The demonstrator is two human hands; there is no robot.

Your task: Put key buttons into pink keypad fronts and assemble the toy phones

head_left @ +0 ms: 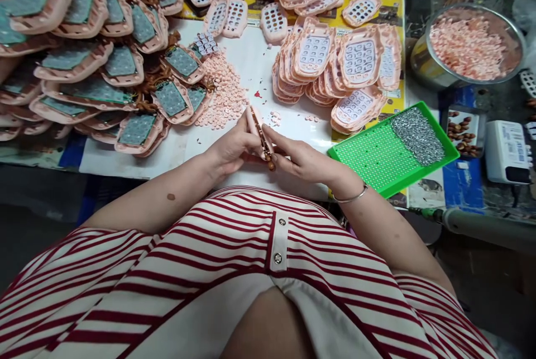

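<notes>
Together, left hand [232, 149] and right hand [304, 161] pinch one pink shell [256, 124] edge-on near the table's [255, 68] front edge, beside loose pink buttons [221, 94].

both hands [268, 149] pinch a pink shell [256, 124] over the table [259, 68].

1. Two hands: the left hand [232, 147] and the right hand [304, 161].
2. One green tray [368, 158].
3. One metal bowl [422, 63] of pink buttons.
4. One bracelet [352, 197].
5. Pink phone shells [360, 57]: too many to count.
</notes>
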